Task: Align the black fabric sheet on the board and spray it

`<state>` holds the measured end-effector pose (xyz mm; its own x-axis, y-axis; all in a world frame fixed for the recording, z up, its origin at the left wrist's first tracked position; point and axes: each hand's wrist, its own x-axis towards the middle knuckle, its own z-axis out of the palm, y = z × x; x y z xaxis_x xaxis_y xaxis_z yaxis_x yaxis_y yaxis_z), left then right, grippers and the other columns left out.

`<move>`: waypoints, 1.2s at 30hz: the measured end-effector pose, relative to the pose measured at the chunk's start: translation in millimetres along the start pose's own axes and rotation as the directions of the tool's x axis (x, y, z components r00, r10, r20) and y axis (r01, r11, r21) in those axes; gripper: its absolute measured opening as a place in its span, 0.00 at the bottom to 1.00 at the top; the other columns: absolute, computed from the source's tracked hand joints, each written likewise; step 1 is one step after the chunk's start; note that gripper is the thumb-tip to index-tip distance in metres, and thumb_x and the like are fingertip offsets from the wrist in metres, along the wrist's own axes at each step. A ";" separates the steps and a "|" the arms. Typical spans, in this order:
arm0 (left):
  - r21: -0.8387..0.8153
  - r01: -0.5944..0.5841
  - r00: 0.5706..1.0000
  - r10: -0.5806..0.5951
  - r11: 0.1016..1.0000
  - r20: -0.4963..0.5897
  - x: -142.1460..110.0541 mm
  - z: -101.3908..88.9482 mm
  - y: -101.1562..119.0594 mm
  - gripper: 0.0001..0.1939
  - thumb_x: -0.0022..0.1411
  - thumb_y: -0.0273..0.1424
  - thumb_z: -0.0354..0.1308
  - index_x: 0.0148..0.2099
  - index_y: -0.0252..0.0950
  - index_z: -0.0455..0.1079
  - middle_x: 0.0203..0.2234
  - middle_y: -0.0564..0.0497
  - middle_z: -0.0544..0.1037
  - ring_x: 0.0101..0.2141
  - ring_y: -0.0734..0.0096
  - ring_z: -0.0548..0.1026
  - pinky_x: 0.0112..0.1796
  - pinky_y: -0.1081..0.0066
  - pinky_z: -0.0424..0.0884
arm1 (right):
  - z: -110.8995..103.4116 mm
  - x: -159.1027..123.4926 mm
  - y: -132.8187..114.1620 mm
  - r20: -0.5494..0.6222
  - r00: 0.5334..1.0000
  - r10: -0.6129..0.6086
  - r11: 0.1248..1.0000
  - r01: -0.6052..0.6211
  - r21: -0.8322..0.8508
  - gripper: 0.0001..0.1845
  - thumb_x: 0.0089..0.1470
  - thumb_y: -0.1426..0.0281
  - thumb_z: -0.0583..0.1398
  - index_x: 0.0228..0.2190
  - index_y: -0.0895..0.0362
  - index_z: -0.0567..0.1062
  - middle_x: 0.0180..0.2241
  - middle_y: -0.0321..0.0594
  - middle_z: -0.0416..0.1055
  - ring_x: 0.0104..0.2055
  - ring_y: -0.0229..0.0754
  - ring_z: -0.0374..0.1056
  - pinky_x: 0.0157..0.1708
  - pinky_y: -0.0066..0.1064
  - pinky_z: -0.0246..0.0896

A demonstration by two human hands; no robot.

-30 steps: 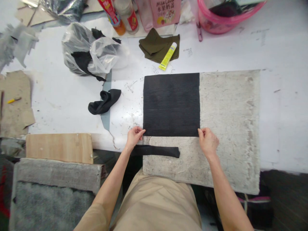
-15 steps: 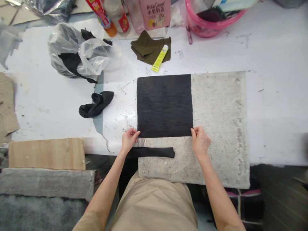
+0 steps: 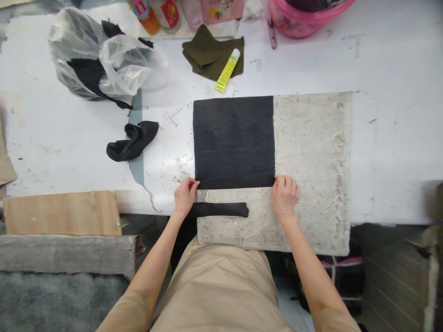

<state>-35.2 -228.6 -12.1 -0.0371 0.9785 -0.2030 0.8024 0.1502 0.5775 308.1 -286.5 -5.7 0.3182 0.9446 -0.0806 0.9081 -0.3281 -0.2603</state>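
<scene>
A black ribbed rectangular sheet [image 3: 234, 142] lies flat over the upper left of a worn whitish board [image 3: 311, 175]. At its near left corner, my left hand [image 3: 186, 193] is closed, thumb and fingers pinching the edge. My right hand [image 3: 285, 193] pinches the near right corner in the same way, its fingers curled. Just below the sheet, a narrow black strip [image 3: 221, 210] rests across the board, and its left end passes behind my left wrist. Whether the sheet is fabric or leather I cannot tell.
Left of the board lies a crumpled black piece [image 3: 133, 140], with a clear plastic bag [image 3: 121, 64] of black scraps behind it. A yellow tube [image 3: 227, 70] sits on olive cloth pieces [image 3: 204, 50]. A pink basin [image 3: 308, 20], bottles [image 3: 168, 16] and a wooden board [image 3: 62, 213] are around.
The camera view has shifted, so the table's things appear farther left and a little higher. Both hands keep their hold on the sheet's near corners, and the sheet stays in place on the board.
</scene>
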 end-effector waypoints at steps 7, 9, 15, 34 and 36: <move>-0.309 0.128 0.987 -0.092 0.942 0.129 3.1 -10.9 -5.8 0.11 0.59 0.40 0.56 0.36 0.38 0.66 0.27 0.52 0.73 0.27 0.70 0.71 0.30 0.73 0.66 | -18.4 -18.4 -19.8 -0.019 0.997 -0.074 0.983 0.076 0.166 0.16 0.65 0.68 0.46 0.43 0.58 0.71 0.43 0.50 0.69 0.47 0.50 0.61 0.47 0.41 0.57; -0.358 0.171 0.982 -0.132 0.918 0.131 -1.3 -16.3 -6.6 0.12 0.59 0.41 0.56 0.38 0.37 0.67 0.27 0.52 0.73 0.26 0.71 0.71 0.30 0.73 0.67 | -18.6 -31.1 -38.9 0.094 0.954 -0.285 0.929 0.251 0.272 0.11 0.63 0.68 0.51 0.43 0.55 0.71 0.42 0.45 0.70 0.46 0.47 0.63 0.46 0.38 0.59; -0.074 -0.155 0.971 0.166 0.985 0.172 -31.3 -32.8 5.4 0.09 0.63 0.39 0.57 0.38 0.38 0.71 0.34 0.48 0.74 0.37 0.65 0.72 0.40 0.67 0.68 | -5.5 -66.7 -80.0 0.308 0.818 -0.486 0.868 0.413 0.275 0.13 0.54 0.71 0.63 0.43 0.54 0.72 0.43 0.44 0.70 0.44 0.51 0.63 0.40 0.40 0.58; 0.296 -0.357 0.884 0.218 0.886 0.415 -58.2 -32.2 9.5 0.25 0.55 0.38 0.67 0.50 0.35 0.63 0.41 0.45 0.69 0.41 0.57 0.71 0.43 0.61 0.70 | -3.2 -71.1 -78.5 0.317 0.820 -0.476 0.878 0.422 0.226 0.16 0.51 0.70 0.66 0.42 0.55 0.72 0.42 0.42 0.71 0.45 0.49 0.62 0.42 0.39 0.55; 0.329 -0.335 0.890 0.182 0.883 0.417 -60.2 -32.3 9.9 0.25 0.55 0.38 0.67 0.50 0.35 0.62 0.43 0.44 0.69 0.39 0.58 0.73 0.40 0.63 0.71 | -2.0 -70.3 -79.8 0.354 0.804 -0.478 0.878 0.438 0.192 0.13 0.50 0.69 0.67 0.38 0.55 0.72 0.37 0.40 0.71 0.42 0.48 0.62 0.40 0.38 0.54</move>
<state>-44.3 -281.5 31.4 0.3617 0.8395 -0.4054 0.9169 -0.2415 0.3179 213.8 -326.7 22.7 -0.2744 0.9197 -0.2808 0.8847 0.1270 -0.4486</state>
